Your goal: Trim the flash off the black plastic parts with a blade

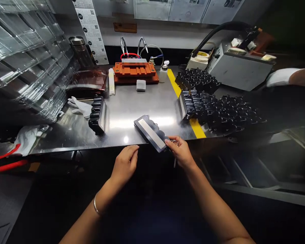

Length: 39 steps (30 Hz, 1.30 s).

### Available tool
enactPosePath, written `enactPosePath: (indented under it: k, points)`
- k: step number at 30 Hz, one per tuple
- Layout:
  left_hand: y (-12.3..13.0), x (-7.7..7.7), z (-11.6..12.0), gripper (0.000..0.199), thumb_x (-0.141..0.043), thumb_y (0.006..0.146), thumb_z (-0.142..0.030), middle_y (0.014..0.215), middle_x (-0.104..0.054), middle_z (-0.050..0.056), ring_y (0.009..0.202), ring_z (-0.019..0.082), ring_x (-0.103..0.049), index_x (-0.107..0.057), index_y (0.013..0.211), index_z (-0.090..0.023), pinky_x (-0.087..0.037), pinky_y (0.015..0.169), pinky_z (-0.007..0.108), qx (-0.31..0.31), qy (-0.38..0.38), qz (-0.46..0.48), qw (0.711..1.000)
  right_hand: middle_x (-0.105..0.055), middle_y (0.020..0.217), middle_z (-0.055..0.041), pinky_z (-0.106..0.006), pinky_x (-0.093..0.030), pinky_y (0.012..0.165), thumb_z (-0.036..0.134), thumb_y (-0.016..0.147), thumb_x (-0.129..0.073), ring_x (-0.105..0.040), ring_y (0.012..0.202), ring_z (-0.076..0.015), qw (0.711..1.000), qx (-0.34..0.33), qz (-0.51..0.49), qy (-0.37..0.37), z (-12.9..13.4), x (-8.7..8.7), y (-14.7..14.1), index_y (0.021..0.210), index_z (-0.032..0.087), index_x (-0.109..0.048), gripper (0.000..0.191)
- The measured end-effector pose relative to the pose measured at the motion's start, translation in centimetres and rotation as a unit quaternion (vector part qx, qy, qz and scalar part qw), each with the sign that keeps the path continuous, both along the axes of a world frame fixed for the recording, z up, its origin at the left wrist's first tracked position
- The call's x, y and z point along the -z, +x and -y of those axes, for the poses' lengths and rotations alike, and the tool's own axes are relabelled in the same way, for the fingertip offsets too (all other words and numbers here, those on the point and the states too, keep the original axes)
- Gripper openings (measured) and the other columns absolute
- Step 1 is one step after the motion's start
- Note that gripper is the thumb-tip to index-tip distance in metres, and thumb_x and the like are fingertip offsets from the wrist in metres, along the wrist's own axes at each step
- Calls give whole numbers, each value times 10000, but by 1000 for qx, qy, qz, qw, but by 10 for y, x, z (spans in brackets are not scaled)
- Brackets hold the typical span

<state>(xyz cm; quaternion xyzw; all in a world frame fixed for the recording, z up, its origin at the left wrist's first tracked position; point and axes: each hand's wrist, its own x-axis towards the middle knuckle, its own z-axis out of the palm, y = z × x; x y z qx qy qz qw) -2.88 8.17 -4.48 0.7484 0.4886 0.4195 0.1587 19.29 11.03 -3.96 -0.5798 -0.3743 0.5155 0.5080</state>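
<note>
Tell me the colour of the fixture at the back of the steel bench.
The fixture is orange, shown best in the head view.

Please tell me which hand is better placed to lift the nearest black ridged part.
Probably the right hand: its fingers touch the near corner of the black ridged part, though it also holds a slim metal tool. The left hand is apart from it.

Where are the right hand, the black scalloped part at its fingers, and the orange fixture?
right hand [181,153], head view, back of the hand
black scalloped part [151,133], head view, white strip on its top face
orange fixture [142,70], head view, ribbed top
</note>
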Motion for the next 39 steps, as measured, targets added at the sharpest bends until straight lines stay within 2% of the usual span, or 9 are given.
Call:
enactPosePath:
  k: [8,11,15,17,19,21,24,32,39]
  points:
    - [-22,23,-10,298,-496,887,-144,1227,-638,142,1258,289,-511,-633,1151,-158,-372,1082,511,-9,93,-117,989,-440,512,78,-198,-186,394,533,593,-782,-304,411,-43,988,-119,-56,-80,27,-24,-16,752,173,-573,446]
    - [-26,10,-5,215,-505,879,-169,913,-716,74,991,237,-652,-691,982,-201,-267,1126,557,7,76,-102,992,-399,506,82,-212,-142,375,635,659,-691,-245,375,-40,975,-202,-46,-83,17,-42,-2,738,182,-543,483]
    - [-13,-15,25,201,-529,890,-306,642,-619,-4,618,144,-581,-657,774,-203,-388,1039,497,6,-120,47,992,-510,613,34,-236,-285,450,679,828,-462,-384,454,-88,978,-118,150,81,-11,-47,7,879,198,-544,492]
    - [-3,-19,39,292,-525,887,-414,625,-582,-3,559,128,-524,-621,737,-183,-523,748,347,-3,-287,175,942,-563,681,6,-252,-329,531,575,905,-409,-468,551,-121,937,-107,300,141,-24,-43,1,895,206,-536,391]
    - [3,-16,49,371,-568,835,-519,597,-544,-11,515,112,-475,-593,720,-167,-436,513,238,-18,-410,278,869,-575,674,-7,-266,-322,569,474,939,-391,-499,596,-143,876,-143,429,167,-32,-37,-9,817,206,-529,325]
    - [4,-10,53,419,-624,770,-569,576,-524,-23,501,97,-451,-574,698,-160,-373,465,206,-44,-447,335,829,-589,670,-20,-273,-301,578,417,938,-422,-512,611,-152,815,-177,518,191,-36,-30,-17,748,200,-528,308]
    - [3,-5,57,422,-642,758,-569,582,-530,-29,522,92,-461,-568,696,-158,-394,500,202,-74,-436,357,823,-624,702,-35,-270,-283,571,400,939,-448,-517,606,-145,758,-198,579,226,-37,-21,-23,730,186,-558,318]
    - [5,-7,60,395,-623,796,-548,592,-530,-35,541,98,-496,-578,747,-159,-419,511,198,-75,-436,358,822,-648,708,-46,-276,-233,540,370,954,-452,-522,590,-139,712,-209,628,235,-33,-16,-26,748,167,-610,330]
    - [5,-9,61,399,-637,781,-552,602,-545,-30,545,104,-503,-584,743,-159,-439,519,208,-84,-441,360,818,-636,699,-40,-274,-229,543,383,952,-451,-506,592,-138,714,-219,613,256,-38,-15,-23,719,170,-602,350]
